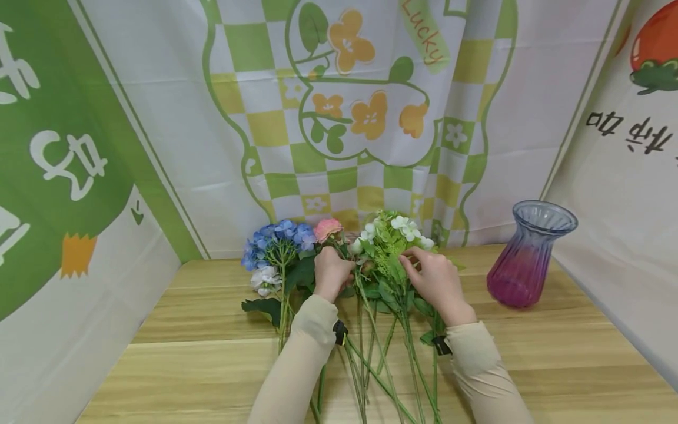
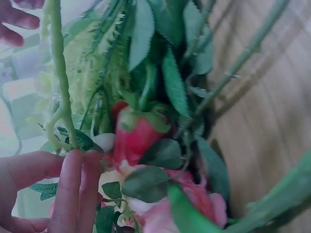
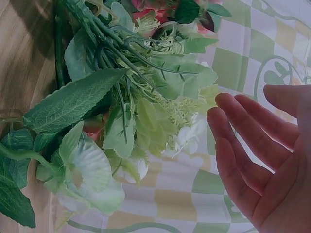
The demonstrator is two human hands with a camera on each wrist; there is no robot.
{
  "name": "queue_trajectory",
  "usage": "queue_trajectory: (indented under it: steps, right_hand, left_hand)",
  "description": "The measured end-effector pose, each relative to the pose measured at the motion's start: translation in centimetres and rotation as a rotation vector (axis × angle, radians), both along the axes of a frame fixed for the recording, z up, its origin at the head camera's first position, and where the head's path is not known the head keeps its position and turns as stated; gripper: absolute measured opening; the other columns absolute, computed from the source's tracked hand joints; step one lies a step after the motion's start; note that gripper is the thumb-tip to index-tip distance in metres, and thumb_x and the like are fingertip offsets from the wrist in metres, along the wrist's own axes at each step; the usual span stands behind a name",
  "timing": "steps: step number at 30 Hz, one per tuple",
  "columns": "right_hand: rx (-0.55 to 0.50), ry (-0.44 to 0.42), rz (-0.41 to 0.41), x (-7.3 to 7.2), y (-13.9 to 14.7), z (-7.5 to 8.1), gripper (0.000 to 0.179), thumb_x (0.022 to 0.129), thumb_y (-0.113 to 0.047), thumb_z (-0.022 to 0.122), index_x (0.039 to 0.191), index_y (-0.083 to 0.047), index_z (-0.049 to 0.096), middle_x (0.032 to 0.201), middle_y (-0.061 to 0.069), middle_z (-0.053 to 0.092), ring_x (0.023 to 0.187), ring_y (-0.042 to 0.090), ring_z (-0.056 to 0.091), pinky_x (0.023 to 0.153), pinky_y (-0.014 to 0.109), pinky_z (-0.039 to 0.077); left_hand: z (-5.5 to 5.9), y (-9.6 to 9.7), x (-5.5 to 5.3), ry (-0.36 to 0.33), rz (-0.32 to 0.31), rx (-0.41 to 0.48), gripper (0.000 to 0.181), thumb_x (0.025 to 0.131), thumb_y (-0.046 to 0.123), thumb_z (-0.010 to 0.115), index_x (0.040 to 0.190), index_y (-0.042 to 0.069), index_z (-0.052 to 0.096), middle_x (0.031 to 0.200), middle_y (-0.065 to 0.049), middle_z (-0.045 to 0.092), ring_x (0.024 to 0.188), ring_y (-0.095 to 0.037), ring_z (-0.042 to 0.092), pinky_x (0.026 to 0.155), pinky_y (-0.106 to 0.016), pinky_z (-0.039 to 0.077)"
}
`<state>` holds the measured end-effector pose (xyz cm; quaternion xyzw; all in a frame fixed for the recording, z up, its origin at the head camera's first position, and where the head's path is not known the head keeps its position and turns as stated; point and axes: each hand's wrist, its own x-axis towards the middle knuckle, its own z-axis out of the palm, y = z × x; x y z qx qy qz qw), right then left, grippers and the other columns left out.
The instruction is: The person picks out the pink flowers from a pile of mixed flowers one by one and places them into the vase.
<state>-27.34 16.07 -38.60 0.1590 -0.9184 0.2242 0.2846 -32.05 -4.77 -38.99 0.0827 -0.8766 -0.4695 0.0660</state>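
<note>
My left hand [image 1: 332, 274] pinches a light green flower stem [image 2: 59, 73] between thumb and fingers, as the left wrist view shows. A pink flower [image 1: 328, 229] and a red rosebud [image 2: 138, 133] are close to that hand. My right hand [image 1: 436, 281] is beside the leafy green spray [image 1: 391, 259], its fingers loosely bent with nothing between them. White blossoms [image 1: 406, 227] top the greenery. To the left are a blue hydrangea [image 1: 281, 238] and a white flower [image 1: 265, 279]. Which blossom the pinched stem carries I cannot tell.
A ribbed glass vase [image 1: 521, 259], blue-grey above and magenta below, stands upright at the right of the wooden table [image 1: 201, 353]. Several long stems [image 1: 365, 365] cross each other toward the front edge. A patterned curtain [image 1: 349, 147] hangs behind the flowers.
</note>
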Motion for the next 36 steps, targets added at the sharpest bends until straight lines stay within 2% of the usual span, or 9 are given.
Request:
queue_trajectory:
  steps: [4,12,16,19,22,25,31,33,36]
  right_hand:
    - [-0.004,-0.003,-0.001,0.0,-0.1,0.1,0.022,0.093,-0.033,0.059,0.102,-0.016,0.070,0.085,0.002,0.073,0.067,0.017,0.067,0.050,0.033,0.049]
    - [-0.023,-0.026,0.018,0.3,0.1,0.3,0.022,0.093,-0.033,0.061,0.102,-0.016,0.070,0.085,0.003,0.073,0.068,0.017,0.067,0.053,0.034,0.051]
    - [-0.030,-0.018,0.053,0.1,0.0,1.0,0.022,0.093,-0.033,0.061,0.102,-0.016,0.071,0.083,0.002,0.073,0.068,0.016,0.067,0.056,0.035,0.052]
    - [-0.014,-0.017,0.071,-0.1,-0.4,1.8,0.023,0.093,-0.035,0.060,0.102,-0.017,0.070,0.081,0.000,0.073,0.066,0.015,0.067,0.054,0.034,0.051]
    - [-0.004,-0.020,0.079,-0.1,-0.7,2.3,0.024,0.092,-0.037,0.060,0.102,-0.017,0.070,0.079,0.000,0.073,0.066,0.014,0.066,0.054,0.033,0.051]
    - [-0.021,-0.018,0.087,-0.2,-0.9,2.5,0.024,0.092,-0.037,0.060,0.101,-0.018,0.071,0.079,0.000,0.073,0.067,0.014,0.067,0.058,0.036,0.052]
    - [-0.066,-0.044,0.117,-0.3,-1.0,2.8,0.023,0.092,-0.037,0.060,0.101,-0.018,0.071,0.083,0.000,0.073,0.072,0.016,0.069,0.064,0.038,0.054]
    - [-0.067,-0.045,0.131,-0.4,-1.0,3.2,0.024,0.092,-0.037,0.060,0.101,-0.018,0.071,0.084,0.000,0.073,0.073,0.016,0.069,0.065,0.039,0.054]
    - [-0.049,-0.032,0.138,-0.7,-0.9,3.9,0.023,0.092,-0.036,0.060,0.100,-0.018,0.071,0.085,0.000,0.073,0.073,0.016,0.069,0.064,0.038,0.054]
  left_hand:
    - [0.8,-0.1,0.3,0.049,-0.008,0.016,0.040,0.080,0.010,0.069,0.049,0.015,0.044,0.054,-0.012,0.066,0.051,-0.033,0.066,0.031,-0.027,0.032]
    - [1.9,-0.4,0.6,0.155,-0.034,0.018,0.028,0.080,0.010,0.068,0.056,0.010,0.054,0.051,-0.008,0.063,0.044,-0.014,0.062,0.040,-0.024,0.038]
    - [2.5,-0.6,0.7,0.153,-0.032,0.079,0.011,0.081,0.013,0.071,0.081,0.002,0.069,0.065,-0.011,0.069,0.047,-0.016,0.065,0.044,-0.027,0.050]
    - [3.1,-0.9,0.8,0.151,-0.027,0.134,0.023,0.081,0.014,0.071,0.098,0.000,0.069,0.077,-0.013,0.072,0.057,-0.024,0.069,0.051,-0.030,0.054]
    - [3.5,-1.2,1.1,0.164,-0.024,0.150,0.023,0.081,0.016,0.071,0.099,0.002,0.068,0.078,-0.012,0.072,0.063,-0.026,0.070,0.054,-0.032,0.055]
    - [3.9,-1.3,1.2,0.207,-0.016,0.140,0.021,0.081,0.020,0.072,0.095,0.004,0.068,0.075,-0.010,0.072,0.061,-0.023,0.070,0.054,-0.031,0.054]
    - [4.9,-1.5,1.3,0.295,0.008,0.121,0.024,0.081,0.021,0.072,0.098,0.005,0.067,0.077,-0.009,0.071,0.061,-0.020,0.068,0.056,-0.033,0.054]
    - [5.1,-1.5,1.4,0.322,0.003,0.160,0.024,0.081,0.019,0.072,0.098,0.003,0.067,0.077,-0.011,0.071,0.062,-0.021,0.068,0.058,-0.033,0.055]
    - [5.4,-1.7,1.4,0.353,-0.017,0.283,0.025,0.081,0.015,0.072,0.101,0.001,0.067,0.080,-0.014,0.071,0.061,-0.021,0.069,0.061,-0.034,0.057]
